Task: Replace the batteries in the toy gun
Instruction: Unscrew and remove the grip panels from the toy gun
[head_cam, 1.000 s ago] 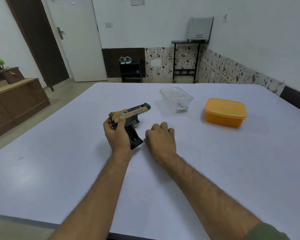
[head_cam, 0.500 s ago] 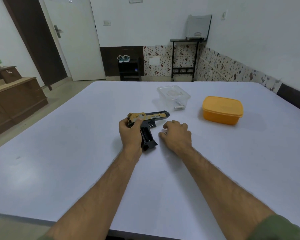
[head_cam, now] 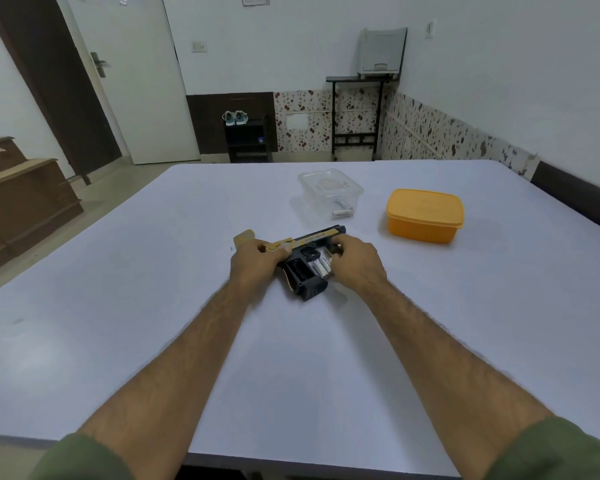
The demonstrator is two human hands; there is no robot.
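Moved right hand (head_cam: 355, 263) onto gun (head_cam: 307, 252), fingers pinching batteries (head_cam: 321, 266); left hand (head_cam: 255, 259) fingers gripping slide end, on table (head_cam: 153, 306).

1. White table (head_cam: 118, 306).
2. Orange lidded container (head_cam: 424, 216) on table, far right side.
3. White door (head_cam: 136, 81), dark frame alongside.
4. Pair of shoes (head_cam: 235, 117) on black rack (head_cam: 248, 140).
5. Wooden cabinet (head_cam: 21, 206), left.
6. Black stand (head_cam: 355, 112) in corner, grey item (head_cam: 381, 50) on top.

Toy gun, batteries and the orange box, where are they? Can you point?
toy gun (head_cam: 321, 236): head view, on its gold slide.
batteries (head_cam: 321, 267): head view, on one silver battery's side.
orange box (head_cam: 425, 208): head view, on its lid.
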